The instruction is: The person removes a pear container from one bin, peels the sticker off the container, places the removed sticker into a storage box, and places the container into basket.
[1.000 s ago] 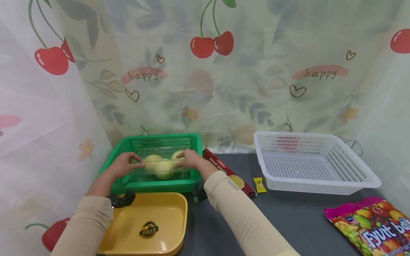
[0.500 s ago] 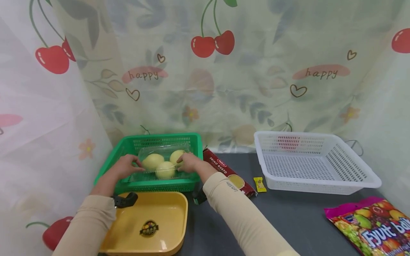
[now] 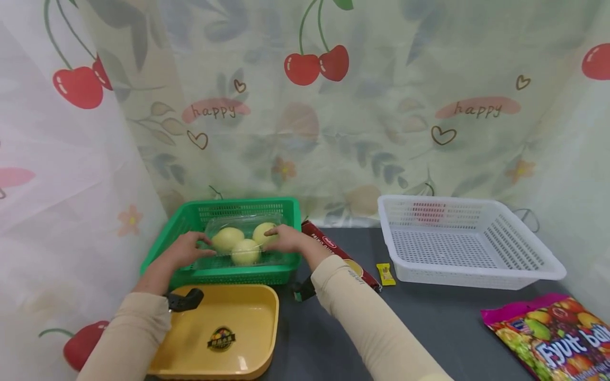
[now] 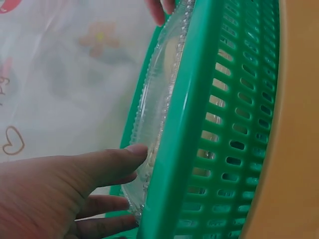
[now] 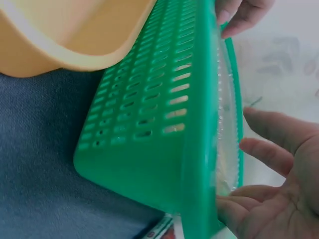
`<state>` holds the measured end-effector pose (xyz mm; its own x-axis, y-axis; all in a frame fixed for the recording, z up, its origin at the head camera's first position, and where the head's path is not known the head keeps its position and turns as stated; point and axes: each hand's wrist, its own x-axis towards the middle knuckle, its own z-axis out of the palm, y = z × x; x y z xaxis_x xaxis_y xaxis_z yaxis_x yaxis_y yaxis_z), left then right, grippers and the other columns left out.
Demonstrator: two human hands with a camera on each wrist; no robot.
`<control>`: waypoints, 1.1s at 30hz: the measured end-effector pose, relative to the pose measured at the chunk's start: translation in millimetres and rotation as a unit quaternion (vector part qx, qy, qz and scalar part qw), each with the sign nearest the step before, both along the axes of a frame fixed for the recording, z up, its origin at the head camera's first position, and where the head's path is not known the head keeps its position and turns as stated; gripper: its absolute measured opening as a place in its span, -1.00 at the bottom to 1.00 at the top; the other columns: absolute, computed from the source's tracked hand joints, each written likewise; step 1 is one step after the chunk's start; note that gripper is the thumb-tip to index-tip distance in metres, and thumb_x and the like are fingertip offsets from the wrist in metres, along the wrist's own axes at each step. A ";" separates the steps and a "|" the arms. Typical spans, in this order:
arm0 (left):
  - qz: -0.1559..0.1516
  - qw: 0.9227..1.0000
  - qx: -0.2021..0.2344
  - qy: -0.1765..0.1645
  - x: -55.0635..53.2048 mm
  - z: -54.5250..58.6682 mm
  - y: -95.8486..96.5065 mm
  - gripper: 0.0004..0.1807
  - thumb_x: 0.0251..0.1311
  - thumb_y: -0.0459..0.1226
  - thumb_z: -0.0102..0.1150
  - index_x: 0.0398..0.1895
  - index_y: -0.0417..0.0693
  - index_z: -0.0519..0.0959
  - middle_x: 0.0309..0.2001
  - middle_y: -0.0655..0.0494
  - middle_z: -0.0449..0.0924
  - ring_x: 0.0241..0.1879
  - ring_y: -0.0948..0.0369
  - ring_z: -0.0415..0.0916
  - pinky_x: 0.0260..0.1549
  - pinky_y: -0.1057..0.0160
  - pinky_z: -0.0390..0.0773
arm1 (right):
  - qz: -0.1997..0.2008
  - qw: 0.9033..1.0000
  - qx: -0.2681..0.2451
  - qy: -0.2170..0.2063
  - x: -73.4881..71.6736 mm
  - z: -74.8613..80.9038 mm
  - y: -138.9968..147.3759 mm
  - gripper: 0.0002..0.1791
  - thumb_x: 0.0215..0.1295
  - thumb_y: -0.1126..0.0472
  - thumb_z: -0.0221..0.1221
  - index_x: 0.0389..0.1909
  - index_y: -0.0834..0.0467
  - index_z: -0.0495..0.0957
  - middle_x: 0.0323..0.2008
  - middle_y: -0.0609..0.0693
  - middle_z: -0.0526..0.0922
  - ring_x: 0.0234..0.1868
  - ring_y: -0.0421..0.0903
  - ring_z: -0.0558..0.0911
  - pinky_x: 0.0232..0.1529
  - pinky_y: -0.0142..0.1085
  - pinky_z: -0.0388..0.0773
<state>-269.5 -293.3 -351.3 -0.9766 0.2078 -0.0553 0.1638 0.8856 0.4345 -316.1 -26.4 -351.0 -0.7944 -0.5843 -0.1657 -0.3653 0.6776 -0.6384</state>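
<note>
A clear plastic clamshell box with three pale yellow round fruits sits inside the green basket. My left hand is at the box's left end; in the left wrist view its thumb and fingers are fairly straight, the tips right at the box's edge. My right hand hovers over the basket's right side. Seen from the right wrist, its fingers are spread apart and grip nothing, with the lower ones near the basket's rim. The box's lower part is hidden by the basket wall.
A yellow tray stands right in front of the green basket. To the basket's right lie a dark red biscuit pack, partly behind my sleeve, and a small yellow wrapped candy. Further right are a white basket and a colourful candy bag.
The box has settled lower into the green basket and my hands have let go of it. The right hand has lifted and shifted slightly right; the left stays close to the box's end.
</note>
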 end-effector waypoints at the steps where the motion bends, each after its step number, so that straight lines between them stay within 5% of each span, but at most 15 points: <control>1: -0.002 1.000 -0.003 0.001 1.6 0.7 0.1 -0.50 0.21 -0.11 0.15 0.06 -0.36 0.47 0.13 -0.42 0.36 0.02 -0.25 0.42 -0.15 -0.05 0.53 | 0.004 1.000 -0.006 -0.005 0.3 1.2 2.0 -0.45 0.32 0.11 0.10 0.31 0.14 0.30 0.37 0.11 0.24 0.43 0.04 0.13 0.35 -0.09 0.22; 7: -0.010 1.000 -0.009 0.009 10.2 3.3 5.1 -0.49 0.30 -0.10 0.02 0.13 -0.35 0.41 0.18 -0.42 0.33 0.13 -0.29 0.31 -0.05 -0.14 0.45 | 0.033 0.999 0.003 -0.005 7.1 11.5 18.1 -0.34 0.30 0.02 0.11 0.38 0.05 0.18 0.47 0.08 -0.02 0.49 0.01 -0.08 0.39 -0.04 0.14; 13: -0.019 0.999 -0.013 0.041 21.5 8.1 14.9 -0.49 0.34 -0.10 -0.05 0.17 -0.33 0.39 0.20 -0.37 0.34 0.16 -0.26 0.30 0.03 -0.17 0.41 | 0.042 0.999 0.018 0.028 11.7 16.9 41.3 -0.30 0.28 -0.02 0.13 0.41 -0.03 0.12 0.49 0.04 -0.20 0.45 0.05 0.07 0.31 -0.03 0.26; 18: -0.017 0.994 -0.019 0.110 37.8 16.0 23.0 -0.57 0.35 -0.17 -0.05 0.13 -0.30 0.44 0.28 -0.36 0.24 0.25 -0.29 0.18 0.22 -0.35 0.00 | 0.050 0.998 -0.023 0.039 23.5 20.3 66.5 -0.16 0.25 0.00 0.17 0.46 -0.11 -0.08 0.49 0.01 -0.34 0.50 0.03 -0.18 0.40 0.02 0.06; 20: -0.014 0.990 -0.027 0.139 45.7 19.3 27.9 -0.60 0.33 -0.21 -0.03 0.11 -0.29 0.46 0.30 -0.34 0.21 0.28 -0.31 0.11 0.22 -0.42 -0.16 | 0.054 0.997 -0.040 0.045 30.1 20.2 77.1 -0.09 0.24 0.00 0.18 0.47 -0.12 -0.18 0.49 0.01 -0.40 0.49 0.04 -0.35 0.43 0.07 -0.09; 25: -0.019 0.978 -0.062 0.200 64.0 25.2 43.0 -0.61 0.28 -0.23 0.04 0.12 -0.23 0.48 0.32 -0.34 0.19 0.31 -0.33 0.03 0.18 -0.47 -0.14 | 0.049 0.993 -0.040 0.095 49.9 19.4 100.1 0.00 0.22 -0.02 0.19 0.47 -0.11 -0.30 0.48 0.08 -0.46 0.45 0.11 -0.51 0.39 0.21 -0.33; 33: -0.027 0.949 -0.129 0.287 90.7 21.9 58.5 -0.34 0.16 -0.08 0.17 0.31 -0.13 0.31 0.41 -0.29 0.00 0.40 -0.28 -0.17 0.24 -0.41 -0.14 | -0.007 0.974 0.017 0.226 80.5 15.1 130.3 0.01 0.19 -0.17 0.16 0.47 -0.14 -0.31 0.47 0.11 -0.46 0.45 0.16 -0.49 0.34 0.30 -0.36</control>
